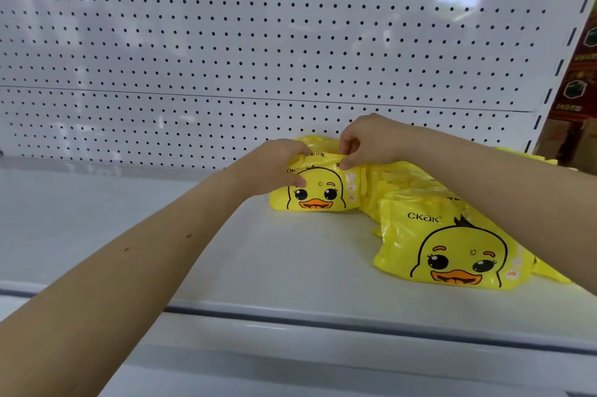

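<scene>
A yellow plastic pack printed with a cartoon duck face (pixel 318 193) stands on its lower edge near the back of a white shelf (pixel 245 254). My left hand (pixel 274 167) grips its upper left corner, thumb on the front. My right hand (pixel 365 141) pinches the top edge from above. A second duck pack (pixel 452 251) lies flat nearer the front at the right. More yellow packs (pixel 407 183) are heaped between the two, partly hidden under my right forearm.
A white pegboard wall (pixel 258 41) closes the back of the shelf. A slotted upright (pixel 559 67) stands at the right, with dark red boxes (pixel 578 73) beyond it. The shelf's front lip (pixel 323 322) runs across below.
</scene>
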`<state>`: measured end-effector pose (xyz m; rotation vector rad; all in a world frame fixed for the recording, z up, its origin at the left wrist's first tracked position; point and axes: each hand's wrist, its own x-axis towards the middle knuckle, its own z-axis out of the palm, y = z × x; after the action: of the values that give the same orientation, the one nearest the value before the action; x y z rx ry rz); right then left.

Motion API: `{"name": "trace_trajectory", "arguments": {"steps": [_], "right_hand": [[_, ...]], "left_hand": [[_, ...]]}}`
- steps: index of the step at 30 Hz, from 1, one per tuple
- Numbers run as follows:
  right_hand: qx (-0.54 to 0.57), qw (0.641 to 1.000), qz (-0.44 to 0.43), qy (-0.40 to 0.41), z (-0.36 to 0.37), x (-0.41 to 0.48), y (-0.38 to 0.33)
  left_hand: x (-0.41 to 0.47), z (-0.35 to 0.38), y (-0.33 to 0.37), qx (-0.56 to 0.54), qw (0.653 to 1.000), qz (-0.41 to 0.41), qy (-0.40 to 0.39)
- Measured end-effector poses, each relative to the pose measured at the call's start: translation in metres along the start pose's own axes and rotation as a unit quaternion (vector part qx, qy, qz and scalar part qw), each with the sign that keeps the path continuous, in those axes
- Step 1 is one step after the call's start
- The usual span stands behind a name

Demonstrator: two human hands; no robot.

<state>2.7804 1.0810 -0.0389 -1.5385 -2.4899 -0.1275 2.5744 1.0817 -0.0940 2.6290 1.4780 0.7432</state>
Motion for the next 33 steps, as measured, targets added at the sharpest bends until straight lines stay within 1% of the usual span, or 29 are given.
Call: {"name": "trace_trajectory", "arguments": {"steps": [4, 6, 10, 13, 17, 20, 26, 33], "right_hand": [[-0.006, 1.000, -0.003, 0.004, 0.004, 0.003, 0.001], [-0.008, 1.000, -0.004, 0.008, 0.004, 0.005, 0.002], [-0.052, 0.999, -0.007, 0.014, 0.008, 0.009, -0.001], [-0.095, 0.995, 0.001, 0.005, 0.009, 0.011, -0.003], [-0.162, 0.986, 0.020, 0.024, 0.014, 0.010, -0.005], [-0.210, 0.977, 0.018, 0.028, 0.018, 0.009, -0.007], [-0.169, 0.985, 0.012, 0.037, 0.002, 0.001, -0.011], [-0.129, 0.990, -0.024, 0.040, -0.002, -0.010, -0.037]], "left_hand": [[-0.003, -0.006, -0.014, -0.024, 1.000, -0.013, 0.014], [-0.001, -0.005, -0.016, -0.019, 0.999, -0.016, 0.030], [0.007, 0.005, -0.013, 0.030, 0.996, -0.037, 0.075], [0.012, 0.013, -0.012, 0.044, 0.993, -0.059, 0.089], [0.015, 0.021, -0.012, 0.140, 0.980, -0.066, 0.123], [0.012, 0.024, -0.011, 0.147, 0.975, -0.077, 0.145], [-0.007, 0.009, -0.012, 0.133, 0.977, -0.072, 0.153], [-0.038, -0.019, -0.018, 0.124, 0.973, -0.104, 0.164]]}}
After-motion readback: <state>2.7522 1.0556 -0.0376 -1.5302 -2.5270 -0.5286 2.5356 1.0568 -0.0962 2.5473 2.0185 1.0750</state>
